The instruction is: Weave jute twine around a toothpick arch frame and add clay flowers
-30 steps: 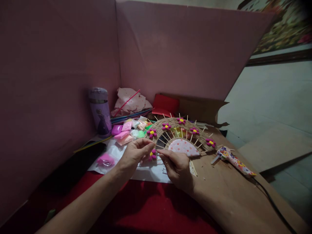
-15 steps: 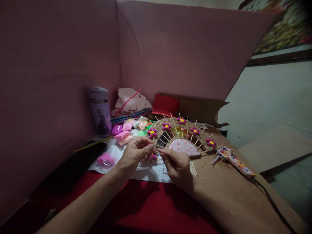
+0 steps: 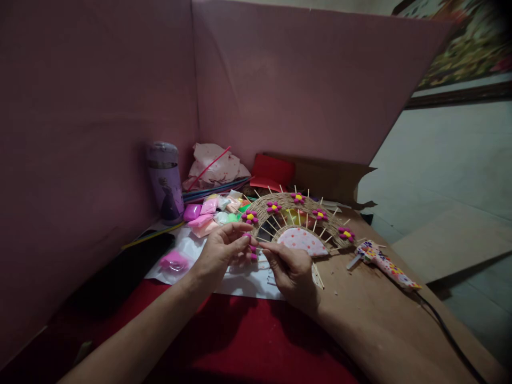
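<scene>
The pink panels (image 3: 312,90) are largest, standing behind and at the left; before them lies a brown board (image 3: 352,282), and at the near side a red cloth (image 3: 256,341); a white sheet (image 3: 240,287) lies between this cloth and the woven half-ring (image 3: 286,202), which is on the work surface just beyond the two hands, its arch turned away from the person.

The left hand (image 3: 222,248) is at the left end of this half-ring, with thumb and forefinger brought near each other; the right hand (image 3: 294,272) is just beside it, its thumb and forefinger pinched and the other fingers curled; the fingertips of both hands almost meet, but I cannot tell what they grasp, because it is too small.

A purple bottle (image 3: 172,181) stands at the left; a patterned glue gun (image 3: 386,263) lies at the right; a spotted half-disc (image 3: 303,241) sits inside the arch; coloured packets (image 3: 200,223) lie beyond the left hand; magenta flowers (image 3: 346,234) with yellow centres are spaced along the half-ring, one partly hidden by the left hand; thin sticks (image 3: 320,276) are the smallest, lying beside the right hand.
</scene>
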Motion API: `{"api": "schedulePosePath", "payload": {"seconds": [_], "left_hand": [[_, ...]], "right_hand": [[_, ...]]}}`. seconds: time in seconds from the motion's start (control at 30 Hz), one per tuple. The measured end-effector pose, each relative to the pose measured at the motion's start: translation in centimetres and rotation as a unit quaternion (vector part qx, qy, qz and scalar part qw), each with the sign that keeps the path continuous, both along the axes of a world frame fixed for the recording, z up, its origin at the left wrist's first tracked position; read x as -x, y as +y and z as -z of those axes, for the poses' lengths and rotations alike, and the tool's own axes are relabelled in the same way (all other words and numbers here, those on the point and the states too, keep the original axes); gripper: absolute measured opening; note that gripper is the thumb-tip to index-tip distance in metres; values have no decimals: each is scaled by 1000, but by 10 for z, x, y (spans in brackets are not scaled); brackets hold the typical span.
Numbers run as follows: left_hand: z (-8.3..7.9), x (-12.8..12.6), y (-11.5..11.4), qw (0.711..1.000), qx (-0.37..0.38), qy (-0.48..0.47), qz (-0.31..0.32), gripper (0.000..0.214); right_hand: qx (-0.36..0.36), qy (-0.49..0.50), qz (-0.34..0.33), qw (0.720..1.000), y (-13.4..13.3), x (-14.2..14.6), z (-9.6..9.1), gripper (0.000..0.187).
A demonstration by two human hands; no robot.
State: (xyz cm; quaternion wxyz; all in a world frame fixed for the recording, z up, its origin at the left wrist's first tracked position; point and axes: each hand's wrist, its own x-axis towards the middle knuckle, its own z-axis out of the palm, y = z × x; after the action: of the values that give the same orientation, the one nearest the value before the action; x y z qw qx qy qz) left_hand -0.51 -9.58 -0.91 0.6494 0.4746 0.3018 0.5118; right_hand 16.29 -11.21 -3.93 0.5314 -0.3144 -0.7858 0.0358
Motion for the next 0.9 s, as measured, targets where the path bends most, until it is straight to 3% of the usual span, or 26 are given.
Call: {"api": "schedulePosePath", "payload": {"seconds": [0.3,0.53,0.9], "left_hand": [[-2,-2,-4,1000,-27,4,5,26],[-2,-2,-2,999,6,-34,24,30],[-2,-3,-3,999,-36,2,-28,33]], "right_hand": [[-19,-19,-4,1000,-1,1,0,21],[-17,-26,-6,1000,-1,2,-2,22],[-11,-44,-2,999,-1,2,-1,19]]}}
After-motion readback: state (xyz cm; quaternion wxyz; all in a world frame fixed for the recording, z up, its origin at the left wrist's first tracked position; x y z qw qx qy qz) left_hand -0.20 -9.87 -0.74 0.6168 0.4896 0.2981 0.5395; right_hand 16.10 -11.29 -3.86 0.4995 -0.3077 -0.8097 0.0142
